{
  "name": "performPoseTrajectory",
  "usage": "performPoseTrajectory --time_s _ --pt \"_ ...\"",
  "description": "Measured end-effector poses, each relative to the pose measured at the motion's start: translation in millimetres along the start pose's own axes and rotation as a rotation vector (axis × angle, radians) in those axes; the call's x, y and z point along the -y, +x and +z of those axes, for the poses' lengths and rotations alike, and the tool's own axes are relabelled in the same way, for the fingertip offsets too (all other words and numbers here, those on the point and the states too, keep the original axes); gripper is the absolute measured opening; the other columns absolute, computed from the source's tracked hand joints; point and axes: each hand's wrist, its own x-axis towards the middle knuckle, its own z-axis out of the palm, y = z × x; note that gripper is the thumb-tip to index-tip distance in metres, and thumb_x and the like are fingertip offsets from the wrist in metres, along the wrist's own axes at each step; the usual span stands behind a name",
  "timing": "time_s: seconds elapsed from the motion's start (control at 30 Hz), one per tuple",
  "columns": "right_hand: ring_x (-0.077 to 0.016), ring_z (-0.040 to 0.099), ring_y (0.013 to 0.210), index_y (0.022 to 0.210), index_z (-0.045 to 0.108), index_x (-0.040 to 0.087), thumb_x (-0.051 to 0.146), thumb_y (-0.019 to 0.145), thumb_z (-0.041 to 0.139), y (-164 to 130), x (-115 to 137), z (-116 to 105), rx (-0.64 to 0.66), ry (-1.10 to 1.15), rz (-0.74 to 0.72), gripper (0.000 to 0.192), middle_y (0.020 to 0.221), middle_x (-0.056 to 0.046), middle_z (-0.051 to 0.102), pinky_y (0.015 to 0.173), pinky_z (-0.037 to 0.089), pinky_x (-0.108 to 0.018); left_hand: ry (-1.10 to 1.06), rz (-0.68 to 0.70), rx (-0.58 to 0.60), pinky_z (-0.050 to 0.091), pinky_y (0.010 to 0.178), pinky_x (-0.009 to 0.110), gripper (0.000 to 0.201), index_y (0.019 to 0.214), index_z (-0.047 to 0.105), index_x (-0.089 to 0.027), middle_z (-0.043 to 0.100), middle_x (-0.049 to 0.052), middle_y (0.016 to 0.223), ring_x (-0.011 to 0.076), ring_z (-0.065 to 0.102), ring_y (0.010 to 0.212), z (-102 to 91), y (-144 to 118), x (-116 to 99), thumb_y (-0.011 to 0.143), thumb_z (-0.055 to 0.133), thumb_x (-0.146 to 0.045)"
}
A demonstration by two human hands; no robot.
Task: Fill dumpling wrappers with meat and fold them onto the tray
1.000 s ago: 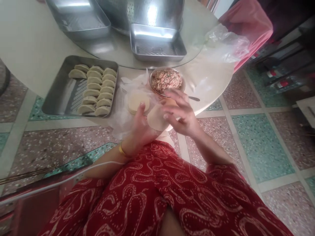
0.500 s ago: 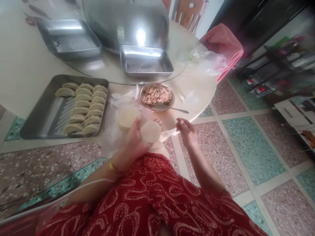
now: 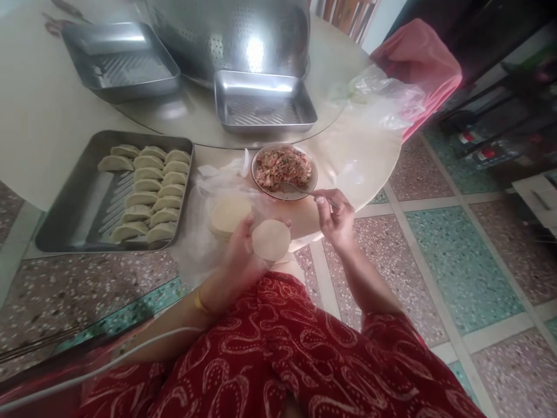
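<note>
A round dumpling wrapper [image 3: 271, 240] lies across the fingers of my left hand [image 3: 245, 253], with the thumb at its left edge. My right hand [image 3: 337, 219] is closed on the handle of a spoon [image 3: 296, 187], whose bowl rests in the meat filling [image 3: 282, 165]. That filling sits in a round bowl [image 3: 314, 181] near the table edge. Beside my left hand, a stack of wrappers [image 3: 230, 212] lies on a thin plastic bag [image 3: 195, 232]. At the left, a metal tray [image 3: 78, 203] holds several folded dumplings [image 3: 148, 184] in rows.
Behind stand two more metal trays, one at the left [image 3: 130, 72] and one in the middle [image 3: 266, 110], in front of a large perforated metal pot [image 3: 243, 35]. A clear plastic bag [image 3: 387, 101] lies at the right near a pink-covered chair [image 3: 429, 64]. The floor is tiled.
My right hand has moved to the spoon handle and closed on it. The left hand still holds the wrapper. The view has shifted slightly.
</note>
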Motion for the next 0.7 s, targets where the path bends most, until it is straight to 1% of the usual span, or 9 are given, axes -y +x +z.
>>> performPoseTrajectory --time_s 0.07,0.17,0.23,0.3,0.4,0.47,0.53,0.6,0.7 --pt "-0.0178 0.069 0.081 0.102 0.059 0.030 0.027 0.099 0.050 11 9 1 -0.004 -0.017 -0.138 0.011 0.089 0.000 0.073 0.069 0.056 -0.035 -0.005 0.002 -0.001 0.054 0.095 0.039 0.062 0.131 0.055 -0.004 0.073 0.018 0.107 0.0280 0.069 0.106 -0.6 1 -1 0.099 0.034 -0.053" --pt "-0.0177 0.070 0.078 0.105 0.059 0.029 0.025 0.100 0.046 31 18 13 0.006 -0.010 -0.236 0.014 0.087 -0.001 0.073 0.067 0.055 -0.034 -0.019 0.012 -0.001 0.052 0.099 0.039 0.063 0.132 0.055 -0.002 0.073 0.019 0.106 0.0278 0.068 0.108 0.3 0 -2 0.100 0.033 -0.051" --pt "-0.0195 0.070 0.082 0.106 0.060 0.027 0.027 0.101 0.044 43 21 26 0.046 -0.046 -0.226 0.017 0.090 -0.003 0.073 0.072 0.056 -0.036 -0.041 0.023 0.011 0.051 0.101 0.039 0.062 0.132 0.054 -0.001 0.073 0.019 0.107 0.0276 0.068 0.110 0.3 -2 -3 0.100 0.033 -0.049" --pt "-0.0216 0.070 0.090 0.105 0.061 0.026 0.029 0.101 0.042 53 23 37 0.118 -0.105 -0.165 0.020 0.096 -0.005 0.074 0.080 0.055 -0.039 -0.064 0.024 0.031 0.050 0.103 0.039 0.061 0.133 0.054 -0.001 0.073 0.019 0.109 0.0274 0.067 0.112 -1.1 -3 -5 0.100 0.034 -0.049" --pt "-0.0219 0.070 0.096 0.104 0.062 0.026 0.031 0.102 0.041 60 26 47 0.229 -0.163 -0.104 0.022 0.102 -0.006 0.074 0.084 0.055 -0.039 -0.078 0.012 0.051 0.051 0.103 0.040 0.061 0.134 0.054 -0.003 0.073 0.018 0.110 0.0273 0.067 0.112 -4.3 -6 -7 0.100 0.033 -0.049" --pt "-0.0216 0.070 0.096 0.104 0.061 0.026 0.033 0.102 0.038 61 28 49 0.250 -0.181 -0.092 0.024 0.101 -0.006 0.074 0.084 0.055 -0.039 -0.077 0.005 0.055 0.052 0.101 0.040 0.061 0.134 0.054 -0.003 0.073 0.018 0.110 0.0275 0.067 0.111 -5.6 -7 -9 0.100 0.032 -0.050" --pt "-0.0218 0.070 0.093 0.101 0.061 0.025 0.036 0.103 0.036 59 30 47 0.241 -0.200 -0.086 0.028 0.097 -0.006 0.075 0.084 0.055 -0.041 -0.073 -0.003 0.046 0.052 0.100 0.040 0.062 0.133 0.054 -0.003 0.073 0.018 0.109 0.0274 0.068 0.111 -5.9 -8 -10 0.100 0.031 -0.050" --pt "-0.0216 0.070 0.090 0.098 0.062 0.025 0.037 0.103 0.035 56 30 43 0.241 -0.203 -0.100 0.030 0.094 -0.006 0.075 0.082 0.055 -0.042 -0.067 -0.004 0.040 0.053 0.099 0.039 0.062 0.133 0.054 -0.002 0.073 0.019 0.109 0.0272 0.068 0.111 -6.2 -8 -10 0.100 0.031 -0.049" --pt "-0.0206 0.071 0.088 0.098 0.063 0.025 0.036 0.102 0.037 51 26 31 0.304 -0.159 -0.161 0.029 0.093 -0.006 0.075 0.077 0.058 -0.039 -0.058 -0.003 0.066 0.052 0.100 0.039 0.061 0.134 0.054 -0.003 0.073 0.018 0.109 0.0272 0.067 0.112 -8.8 -6 -9 0.100 0.033 -0.049"
